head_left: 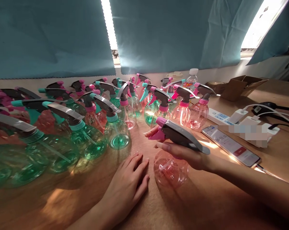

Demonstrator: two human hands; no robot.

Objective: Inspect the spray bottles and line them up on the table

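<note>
My right hand (183,151) is wrapped round the neck of a pink spray bottle (170,171), just under its grey and pink trigger head. The bottle is see-through and stands near the middle of the table, leaning slightly if at all; I cannot tell whether its base touches. Flat on the tabletop to its left lies my left hand (130,179), fingers stretched out and holding nothing. Nearest beyond that hand stands a green spray bottle (117,132) with a grey and teal head.
Many more green spray bottles (87,140) and pink spray bottles (180,113) crowd the left and back. At right lie a phone (230,145) on a cable and a power strip (220,117) with plugs. Behind them sit a cardboard box (240,88) and a clear drink bottle (191,78).
</note>
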